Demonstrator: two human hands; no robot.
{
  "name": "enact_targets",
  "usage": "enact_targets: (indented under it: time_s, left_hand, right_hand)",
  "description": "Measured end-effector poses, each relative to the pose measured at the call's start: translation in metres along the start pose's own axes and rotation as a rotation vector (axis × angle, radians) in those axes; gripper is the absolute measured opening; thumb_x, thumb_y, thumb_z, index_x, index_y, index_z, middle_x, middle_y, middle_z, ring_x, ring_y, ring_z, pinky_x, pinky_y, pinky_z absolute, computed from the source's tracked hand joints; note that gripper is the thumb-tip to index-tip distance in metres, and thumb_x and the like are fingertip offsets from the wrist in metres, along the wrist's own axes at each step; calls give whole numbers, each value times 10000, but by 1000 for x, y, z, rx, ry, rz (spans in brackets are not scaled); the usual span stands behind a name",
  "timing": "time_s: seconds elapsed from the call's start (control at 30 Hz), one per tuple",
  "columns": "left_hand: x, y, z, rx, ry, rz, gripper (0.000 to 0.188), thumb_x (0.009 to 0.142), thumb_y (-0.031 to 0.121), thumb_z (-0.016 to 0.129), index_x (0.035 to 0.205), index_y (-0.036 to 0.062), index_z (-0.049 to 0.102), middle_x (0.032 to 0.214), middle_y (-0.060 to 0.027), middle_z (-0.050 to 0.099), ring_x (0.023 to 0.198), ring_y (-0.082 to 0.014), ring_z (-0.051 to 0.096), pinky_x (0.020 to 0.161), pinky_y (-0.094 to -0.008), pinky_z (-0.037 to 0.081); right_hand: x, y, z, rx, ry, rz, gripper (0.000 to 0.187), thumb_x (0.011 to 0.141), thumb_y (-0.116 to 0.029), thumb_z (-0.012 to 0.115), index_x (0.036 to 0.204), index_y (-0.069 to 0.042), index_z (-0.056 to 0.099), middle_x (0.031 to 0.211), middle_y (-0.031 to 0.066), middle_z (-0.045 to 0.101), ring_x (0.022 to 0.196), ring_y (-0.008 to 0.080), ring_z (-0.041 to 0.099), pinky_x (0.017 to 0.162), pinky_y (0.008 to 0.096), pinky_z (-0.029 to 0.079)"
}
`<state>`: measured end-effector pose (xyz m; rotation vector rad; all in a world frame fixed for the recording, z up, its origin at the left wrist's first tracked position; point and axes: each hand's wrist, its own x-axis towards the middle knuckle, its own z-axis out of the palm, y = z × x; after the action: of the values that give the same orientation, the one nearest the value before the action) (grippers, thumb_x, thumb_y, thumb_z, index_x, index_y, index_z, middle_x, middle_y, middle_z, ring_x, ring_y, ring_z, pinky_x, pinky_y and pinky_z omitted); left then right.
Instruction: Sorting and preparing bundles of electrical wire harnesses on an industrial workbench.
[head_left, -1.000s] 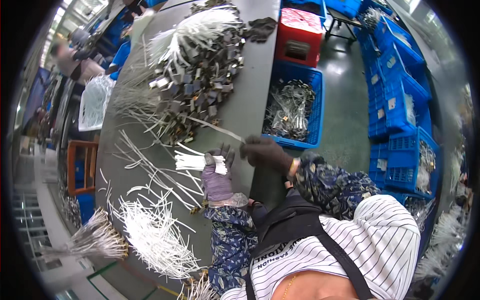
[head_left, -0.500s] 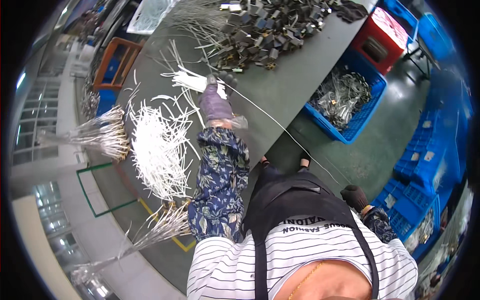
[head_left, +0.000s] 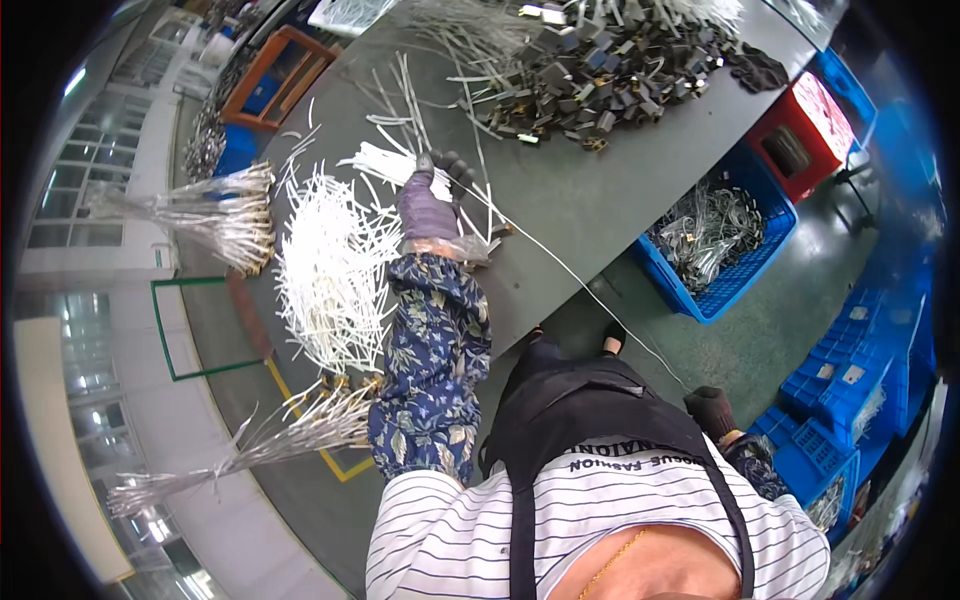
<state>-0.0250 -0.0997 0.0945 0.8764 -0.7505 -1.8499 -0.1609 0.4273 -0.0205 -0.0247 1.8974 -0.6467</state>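
Note:
My left hand (head_left: 430,203), in a purple-grey glove, is closed around a bundle of short white tubes (head_left: 383,163) above the grey table. A long thin wire (head_left: 585,285) stretches from this hand across the table edge to my right hand (head_left: 709,409). That hand, in a dark glove, is held low at my right side, its fingers closed at the wire's end; the exact grip is too small to make out. Beside my left forearm lies a loose pile of white tubes (head_left: 335,270). Several pale leads (head_left: 405,105) lie just beyond the bundle.
A heap of small dark metal-cased parts with leads (head_left: 610,75) covers the table's far side, next to a dark glove (head_left: 757,70). Bundled wires (head_left: 215,215) overhang the left edge. On the floor at right stand a blue basket (head_left: 690,295) of leads and a red box (head_left: 800,135).
The view has shifted, so the table and baskets appear displaced. My left hand keeps the tube bundle and sits slightly nearer me against the pile. The wire remains stretched between both hands.

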Motion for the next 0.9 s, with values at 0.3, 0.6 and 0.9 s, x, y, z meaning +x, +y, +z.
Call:
enact_targets:
  time_s: [0.3, 0.6, 0.9]
  left_hand:
    - [-5, 18, -5, 128, -88, -13, 186, 864, 186, 596, 934, 14, 578, 838, -143, 632, 716, -215, 638, 603, -317, 543]
    - [-18, -103, -125, 1853, -185, 385, 239, 846, 249, 603, 859, 11, 610, 782, -99, 629, 680, -160, 602, 544, -297, 502]
    - [-50, -81, -50, 1009, -118, -14, 330, 833, 337, 647, 931, 26, 596, 672, -20, 577, 560, -90, 524, 507, -231, 430]
  right_hand:
    - [-2, -22, 0, -53, -5, 3, 183, 772, -218, 659, 759, -37, 631, 563, 28, 522, 445, 114, 458, 401, 277, 339]
    - [12, -120, 48, 90, -216, -116, 206, 781, -235, 650, 822, -34, 639, 626, 16, 534, 513, 100, 457, 461, 268, 354]
    - [17, -309, 125, -282, -196, -618, 621, 779, -334, 654, 1262, -7, 442, 1059, 179, 609, 850, 270, 606, 781, 348, 471]
